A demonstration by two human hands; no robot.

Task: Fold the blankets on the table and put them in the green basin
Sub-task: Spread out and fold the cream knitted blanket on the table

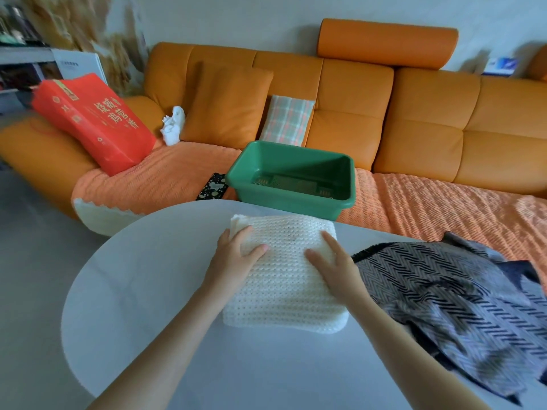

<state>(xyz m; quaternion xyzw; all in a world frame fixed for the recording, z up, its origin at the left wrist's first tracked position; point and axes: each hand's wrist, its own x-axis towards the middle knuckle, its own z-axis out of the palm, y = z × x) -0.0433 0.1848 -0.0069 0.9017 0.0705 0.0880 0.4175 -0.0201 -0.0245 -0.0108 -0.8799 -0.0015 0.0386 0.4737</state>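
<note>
Head view: both flat hands, left hand [236, 253] and right hand [331, 261], pressed the folded white blanket [281, 291] (probably smoothing it), green basin [296, 199] waiting behind.

This is a home living room. A long orange leather sofa [429, 119] fills the far side, with a matching cushion [225, 105], a plaid pillow [285, 121] and a quilted orange throw [444, 208] over its seat. A red gift bag [91, 122] leans on it, dried grasses [88, 28] stand beside a cluttered shelf [20, 54], and a round white worktop [148, 276] sits just in front.

Grey table [148, 291]: folded white blanket [284, 291], crumpled patterned blanket [444, 306].
</note>
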